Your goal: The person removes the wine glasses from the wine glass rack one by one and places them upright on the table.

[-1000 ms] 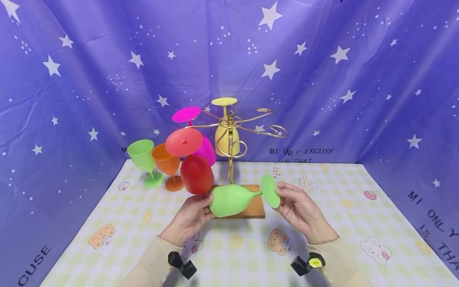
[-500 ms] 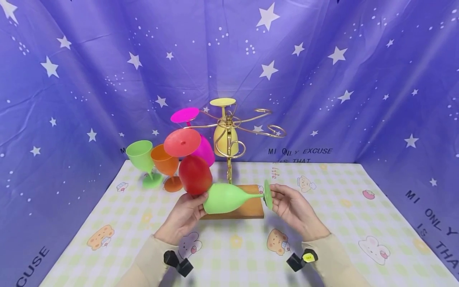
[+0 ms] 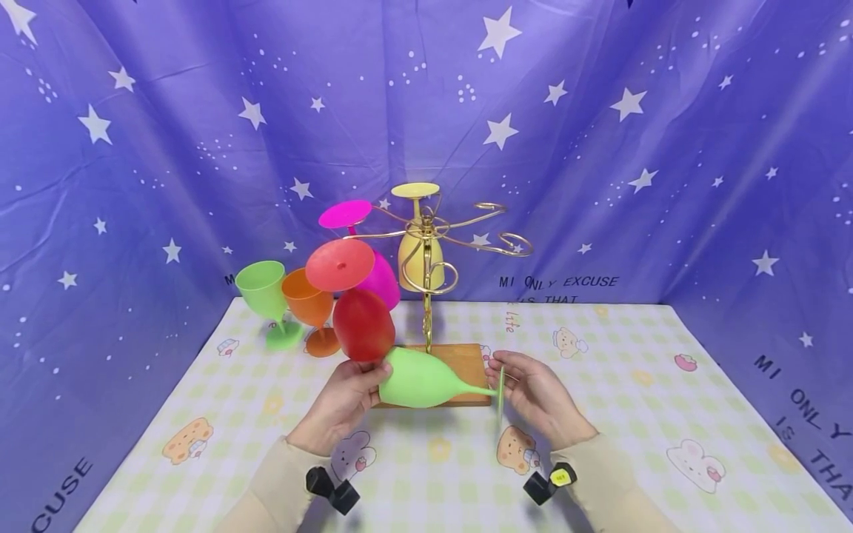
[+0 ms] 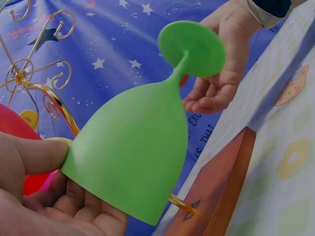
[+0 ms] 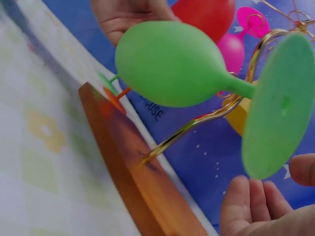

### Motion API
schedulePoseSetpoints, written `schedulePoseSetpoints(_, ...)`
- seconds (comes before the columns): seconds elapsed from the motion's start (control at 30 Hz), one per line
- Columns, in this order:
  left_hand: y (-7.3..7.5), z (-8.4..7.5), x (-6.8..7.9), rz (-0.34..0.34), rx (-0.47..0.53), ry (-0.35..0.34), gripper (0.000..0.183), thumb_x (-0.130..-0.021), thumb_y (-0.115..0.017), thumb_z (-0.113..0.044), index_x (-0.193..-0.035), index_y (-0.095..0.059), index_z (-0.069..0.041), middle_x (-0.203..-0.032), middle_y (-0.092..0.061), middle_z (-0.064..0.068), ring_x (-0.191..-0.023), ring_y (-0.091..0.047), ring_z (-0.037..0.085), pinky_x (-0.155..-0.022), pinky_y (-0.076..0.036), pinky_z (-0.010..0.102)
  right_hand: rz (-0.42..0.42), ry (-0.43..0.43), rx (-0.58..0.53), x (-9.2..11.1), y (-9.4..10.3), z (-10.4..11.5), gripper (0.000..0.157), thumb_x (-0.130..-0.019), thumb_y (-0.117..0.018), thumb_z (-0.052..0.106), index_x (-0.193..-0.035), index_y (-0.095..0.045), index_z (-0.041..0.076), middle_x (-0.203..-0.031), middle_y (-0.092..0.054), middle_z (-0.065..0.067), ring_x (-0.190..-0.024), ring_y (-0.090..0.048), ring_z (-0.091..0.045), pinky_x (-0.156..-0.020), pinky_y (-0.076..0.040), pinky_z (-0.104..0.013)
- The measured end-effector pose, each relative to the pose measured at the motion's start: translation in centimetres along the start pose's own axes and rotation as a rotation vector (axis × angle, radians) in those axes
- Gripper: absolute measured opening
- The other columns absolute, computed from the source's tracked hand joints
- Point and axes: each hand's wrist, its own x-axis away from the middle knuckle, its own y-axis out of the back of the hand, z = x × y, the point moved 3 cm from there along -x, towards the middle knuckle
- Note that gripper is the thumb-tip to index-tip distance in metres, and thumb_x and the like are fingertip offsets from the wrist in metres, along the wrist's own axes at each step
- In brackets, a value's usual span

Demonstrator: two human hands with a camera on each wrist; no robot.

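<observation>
My left hand (image 3: 343,400) pinches the bowl rim of a light green plastic goblet (image 3: 420,379), thumb outside and fingers under or inside the rim. The goblet lies sideways in the air above the rack's wooden base (image 3: 466,363), its stem and foot pointing right. My right hand (image 3: 543,392) is beside the goblet's foot (image 5: 278,108), fingers loosely bent. In the right wrist view the thumb (image 5: 302,169) and fingers sit apart around the foot's lower edge; whether they touch it I cannot tell.
A gold wire rack (image 3: 428,296) stands behind, with red (image 3: 363,326), pink (image 3: 383,281) and yellow (image 3: 421,259) goblets hanging upside down. Several curled arms reach right and forward. Another green goblet (image 3: 263,289) and an orange goblet (image 3: 309,300) stand upright at the left.
The goblet has turned so its foot is now edge-on and lower, and its bowl has shifted slightly left. The right hand's fingers have loosened from the foot and moved slightly left.
</observation>
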Motion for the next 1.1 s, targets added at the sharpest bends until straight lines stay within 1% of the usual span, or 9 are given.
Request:
schedulePoseSetpoints(0.1, -0.1, 0.1, 0.1, 0.004, -0.076, 0.005, 0.012, -0.092, -0.056, 0.001, -0.101, -0.063, 0.004, -0.091, -0.066, 0.002, -0.083, -0.067, 0.018, -0.076, -0.056, 0.032, -0.047, 0.017, 0.049, -0.1, 0.1, -0.4, 0.014, -0.095, -0.050, 0.003, -0.107, -0.056, -0.001, -0.110, -0.052, -0.014, -0.107, -0.054, -0.026, -0.102, -0.042, -0.033)
schedulePoseSetpoints(0.27, -0.3, 0.0, 0.3, -0.014, -0.202, 0.009, 0.023, -0.091, -0.059, -0.002, -0.108, -0.061, 0.013, -0.089, -0.064, 0.004, -0.080, -0.064, 0.020, -0.073, -0.055, 0.031, -0.111, -0.011, 0.036, -0.2, 0.1, -1.1, 0.013, -0.095, -0.051, 0.004, -0.104, -0.059, 0.001, -0.110, -0.053, -0.014, -0.111, -0.051, -0.027, -0.104, -0.039, -0.033)
schedulePoseSetpoints(0.37, -0.4, 0.0, 0.4, -0.012, -0.267, -0.008, 0.020, -0.090, -0.061, -0.004, -0.102, -0.062, 0.012, -0.083, -0.062, 0.001, -0.075, -0.060, 0.017, -0.069, -0.052, 0.027, -0.148, -0.025, 0.018, -0.2, 0.1, -1.5, 0.010, -0.094, -0.054, 0.006, -0.099, -0.063, 0.006, -0.105, -0.059, -0.011, -0.109, -0.054, -0.026, -0.105, -0.039, -0.034)
schedulePoseSetpoints(0.47, -0.6, 0.0, 0.5, 0.003, -0.318, -0.020, 0.015, -0.089, -0.062, -0.005, -0.096, -0.063, 0.009, -0.079, -0.061, -0.001, -0.072, -0.056, 0.015, -0.065, -0.049, 0.024, -0.172, -0.008, 0.081, -0.3, 0.2, -1.8, 0.010, -0.093, -0.056, 0.005, -0.099, -0.063, 0.006, -0.102, -0.063, -0.009, -0.105, -0.058, -0.024, -0.102, -0.042, -0.034)
schedulePoseSetpoints(0.53, -0.8, 0.0, 0.6, 0.008, -0.342, -0.019, 0.014, -0.089, -0.063, -0.004, -0.094, -0.063, 0.009, -0.076, -0.061, -0.002, -0.070, -0.054, 0.015, -0.064, -0.048, 0.024, -0.184, 0.006, 0.129, -0.4, 0.2, -2.0, 0.015, -0.092, -0.057, 0.003, -0.106, -0.061, 0.001, -0.103, -0.062, -0.010, -0.102, -0.060, -0.022, -0.100, -0.044, -0.034)
schedulePoseSetpoints(0.63, -1.2, 0.1, 0.8, 0.005, -0.382, -0.004, 0.017, -0.088, -0.064, -0.006, -0.095, -0.064, 0.010, -0.075, -0.060, -0.001, -0.070, -0.052, 0.015, -0.064, -0.046, 0.025, -0.206, 0.023, 0.201, -0.5, 0.3, -2.1, 0.032, -0.091, -0.058, 0.003, -0.121, -0.052, -0.006, -0.110, -0.058, -0.012, -0.100, -0.059, -0.020, -0.095, -0.047, -0.031)
schedulePoseSetpoints(0.73, -1.6, 0.1, 1.1, 0.006, -0.440, 0.004, 0.020, -0.087, -0.066, -0.008, -0.097, -0.064, 0.010, -0.074, -0.060, -0.002, -0.070, -0.050, 0.014, -0.062, -0.043, 0.024, -0.234, 0.039, 0.228, -0.7, 0.3, -2.2, 0.045, -0.091, -0.058, 0.003, -0.131, -0.043, -0.011, -0.113, -0.054, -0.012, -0.099, -0.057, -0.019, -0.093, -0.048, -0.031)
schedulePoseSetpoints(0.93, -2.5, -0.5, 1.9, 0.031, -0.537, -0.034, 0.019, -0.086, -0.067, -0.009, -0.095, -0.066, 0.007, -0.073, -0.058, -0.001, -0.068, -0.046, 0.012, -0.059, -0.039, 0.022, -0.250, 0.044, 0.261, -1.2, 0.7, -2.7, 0.051, -0.092, -0.055, 0.002, -0.137, -0.035, -0.013, -0.124, -0.047, -0.016, -0.106, -0.054, -0.019, -0.102, -0.040, -0.033)
schedulePoseSetpoints(1.1, -3.3, -1.4, 2.7, 0.069, -0.594, -0.083, 0.017, -0.086, -0.068, -0.009, -0.095, -0.067, 0.005, -0.077, -0.063, 0.002, -0.069, -0.052, 0.011, -0.062, -0.045, 0.023, -0.272, 0.053, 0.327, -1.5, 0.9, -3.2, 0.049, -0.092, -0.051, -0.001, -0.136, -0.035, -0.014, -0.132, -0.044, -0.023, -0.111, -0.054, -0.023, -0.099, -0.043, -0.032)
